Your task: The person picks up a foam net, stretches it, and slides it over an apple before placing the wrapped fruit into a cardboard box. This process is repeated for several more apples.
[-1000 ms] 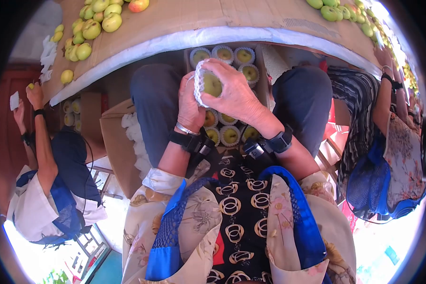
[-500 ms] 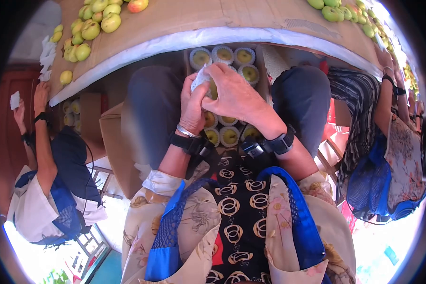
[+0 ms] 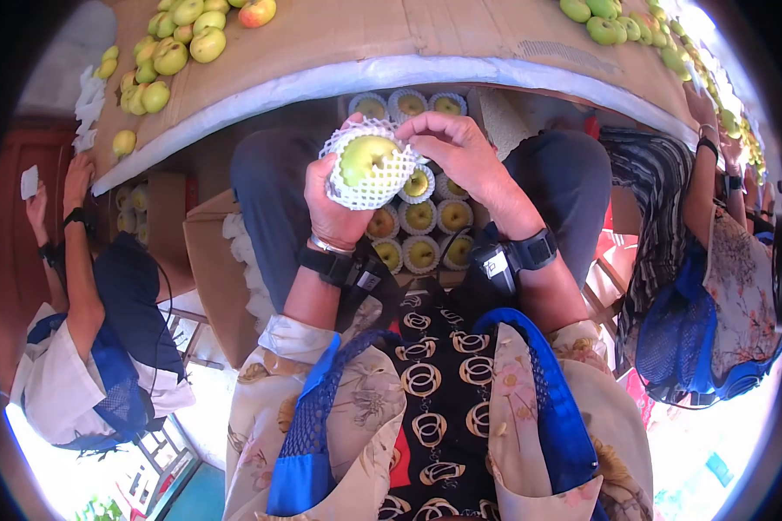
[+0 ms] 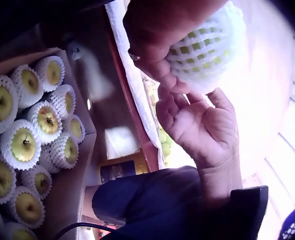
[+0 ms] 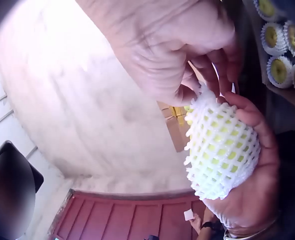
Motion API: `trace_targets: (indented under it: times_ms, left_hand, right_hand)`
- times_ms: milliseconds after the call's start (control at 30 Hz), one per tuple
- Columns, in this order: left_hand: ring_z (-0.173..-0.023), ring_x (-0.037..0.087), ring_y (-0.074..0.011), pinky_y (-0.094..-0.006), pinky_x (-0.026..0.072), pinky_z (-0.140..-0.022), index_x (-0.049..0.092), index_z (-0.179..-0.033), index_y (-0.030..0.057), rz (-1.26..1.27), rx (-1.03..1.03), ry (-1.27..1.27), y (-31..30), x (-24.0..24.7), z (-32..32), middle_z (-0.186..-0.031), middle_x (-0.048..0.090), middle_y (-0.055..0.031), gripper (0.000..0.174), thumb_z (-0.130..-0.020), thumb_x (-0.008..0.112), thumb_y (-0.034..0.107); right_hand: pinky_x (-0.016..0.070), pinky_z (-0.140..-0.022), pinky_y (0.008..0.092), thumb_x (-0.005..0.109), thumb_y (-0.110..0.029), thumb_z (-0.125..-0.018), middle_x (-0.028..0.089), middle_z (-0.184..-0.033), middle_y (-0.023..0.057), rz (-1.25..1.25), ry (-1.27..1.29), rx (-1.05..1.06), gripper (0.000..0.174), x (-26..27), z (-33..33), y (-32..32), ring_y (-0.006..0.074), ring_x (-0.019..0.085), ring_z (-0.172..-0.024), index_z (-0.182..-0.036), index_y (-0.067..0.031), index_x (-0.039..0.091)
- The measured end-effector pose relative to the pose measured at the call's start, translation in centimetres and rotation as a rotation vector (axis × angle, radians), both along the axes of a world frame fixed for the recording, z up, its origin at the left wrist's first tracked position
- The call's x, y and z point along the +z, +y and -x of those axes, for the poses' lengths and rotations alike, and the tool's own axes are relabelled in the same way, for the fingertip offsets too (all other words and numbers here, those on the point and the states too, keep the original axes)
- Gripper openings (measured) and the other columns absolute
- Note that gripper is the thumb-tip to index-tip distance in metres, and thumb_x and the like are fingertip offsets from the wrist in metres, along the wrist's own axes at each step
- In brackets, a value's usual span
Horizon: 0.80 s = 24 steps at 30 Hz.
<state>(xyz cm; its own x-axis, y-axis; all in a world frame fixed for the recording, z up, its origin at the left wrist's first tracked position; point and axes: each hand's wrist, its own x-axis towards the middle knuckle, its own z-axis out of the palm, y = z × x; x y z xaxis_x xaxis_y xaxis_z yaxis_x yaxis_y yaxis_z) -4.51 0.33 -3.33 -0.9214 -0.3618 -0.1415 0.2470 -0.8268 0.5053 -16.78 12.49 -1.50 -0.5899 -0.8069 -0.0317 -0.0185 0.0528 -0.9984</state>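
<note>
A yellow-green apple [image 3: 366, 161] in a white foam net sits in the left hand [image 3: 334, 208], whose fingers and thumb curl round it. The right hand [image 3: 465, 161] pinches the net's edge at the apple's right side. In the right wrist view the net [image 5: 222, 150] covers most of the apple, with the right hand [image 5: 172, 50] pinching its gathered edge above the left hand [image 5: 252, 195]. The left wrist view shows the netted apple [image 4: 202, 52] with the right hand [image 4: 207, 130] beside it.
Below the hands, a cardboard box [image 4: 77, 195] holds several netted apples [image 3: 421, 253]. The cardboard-covered table [image 3: 391, 30] ahead bears loose apples [image 3: 171, 56], its front edge wrapped in white. People work at left and right; another box [image 3: 208, 286] stands left of the knees.
The apple and its net have come into fuller view in the left hand, lower and to the left. The right hand has moved off the apple to the right, pinching the net's edge.
</note>
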Motion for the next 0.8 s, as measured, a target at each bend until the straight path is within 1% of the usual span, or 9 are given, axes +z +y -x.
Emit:
trace_targets:
  times_ms: [100,200,300,333,433,533,633,667,800]
  left_hand:
    - [-0.118,0.042,-0.034,-0.0517,0.0327,-0.098,0.034,-0.131,0.0042,-0.127,-0.036,0.001,0.0,0.8,-0.3,-0.131,0.039,-0.0196,0.065,-0.078,0.042,0.042]
    - [-0.12,0.04,-0.0357,-0.0528,0.0311,-0.099,0.036,-0.13,0.0035,-0.282,-0.081,0.051,-0.2,1.0,-0.4,-0.133,0.036,-0.021,0.065,-0.079,0.041,0.042]
    - [-0.121,0.038,-0.0368,-0.0526,0.0303,-0.1,0.038,-0.129,0.0025,-0.308,-0.1,0.094,-0.9,0.3,-0.6,-0.133,0.036,-0.0221,0.064,-0.079,0.04,0.042]
    - [-0.121,0.038,-0.0371,-0.0525,0.0301,-0.1,0.038,-0.128,0.0022,-0.296,-0.104,0.1,-1.0,0.1,-0.7,-0.132,0.036,-0.0225,0.063,-0.08,0.04,0.042]
    - [-0.117,0.042,-0.0358,-0.052,0.0339,-0.097,0.044,-0.123,0.0029,-0.295,-0.058,0.008,-0.9,0.0,-0.7,-0.127,0.043,-0.0199,0.058,-0.08,0.038,0.041]
    - [-0.104,0.052,-0.0308,-0.0486,0.0412,-0.089,0.052,-0.112,0.0064,-0.308,-0.026,-0.232,-1.2,-0.8,-0.5,-0.111,0.056,-0.0123,0.05,-0.081,0.037,0.043]
    - [-0.096,0.055,-0.0263,-0.044,0.0442,-0.081,0.054,-0.106,0.0105,-0.248,-0.015,-0.333,-1.1,-1.4,-0.2,-0.103,0.059,-0.0071,0.044,-0.082,0.037,0.042]
    - [-0.093,0.057,-0.0241,-0.0414,0.0456,-0.076,0.055,-0.105,0.0109,-0.25,-0.01,-0.345,-1.1,-1.5,-0.1,-0.099,0.059,-0.0063,0.041,-0.083,0.037,0.04]
    - [-0.1,0.055,-0.0275,-0.0441,0.0453,-0.084,0.053,-0.109,0.008,-0.205,-0.096,-0.266,-1.9,-3.6,-0.7,-0.107,0.058,-0.0111,0.041,-0.086,0.035,0.037]
  right_hand:
    - [0.044,-0.07,0.0202,0.057,-0.01,-0.08,0.063,-0.079,0.0,-0.082,-0.029,-0.017,0.014,-0.1,0.1,0.1,0.0057,0.055,-0.075,-0.089,-0.0011,0.064]
    - [0.0445,-0.07,0.0207,0.058,-0.012,-0.08,0.062,-0.08,0.0014,0.015,-0.064,0.038,0.015,-0.4,-0.4,0.0,0.0062,0.056,-0.077,-0.089,-0.0011,0.063]
    - [0.0427,-0.075,0.0209,0.056,-0.01,-0.082,0.06,-0.086,-0.001,-0.112,0.075,0.02,0.015,0.0,-1.1,0.0,0.005,0.053,-0.082,-0.093,-0.0004,0.061]
    - [0.0435,-0.076,0.0228,0.057,-0.009,-0.082,0.06,-0.091,0.0002,-0.094,0.031,0.032,0.017,-0.3,-1.2,0.0,0.0066,0.054,-0.087,-0.097,-0.0014,0.059]
    - [0.0458,-0.075,0.0261,0.059,-0.009,-0.075,0.06,-0.094,0.005,-0.027,0.304,-0.145,0.024,-0.1,-2.0,-0.6,0.015,0.057,-0.087,-0.098,-0.0055,0.058]
    - [0.0435,-0.084,0.0269,0.061,-0.004,-0.073,0.055,-0.111,0.0054,0.011,0.252,0.141,0.035,0.1,-1.7,-0.3,0.0142,0.052,-0.102,-0.107,-0.0066,0.055]
    - [0.0427,-0.087,0.0283,0.063,-0.003,-0.069,0.054,-0.112,0.0064,-0.016,0.373,0.144,0.038,0.0,-2.6,-0.6,0.0173,0.052,-0.104,-0.106,-0.0069,0.055]
    - [0.0438,-0.086,0.0289,0.065,-0.004,-0.068,0.056,-0.105,0.008,-0.028,0.413,0.125,0.038,0.0,-2.6,-0.6,0.0194,0.055,-0.099,-0.104,-0.0062,0.055]
    - [0.0466,-0.077,0.03,0.068,-0.007,-0.066,0.058,-0.091,0.0093,-0.097,0.511,0.132,0.035,0.2,-2.3,-0.8,0.0215,0.058,-0.085,-0.098,-0.0057,0.055]
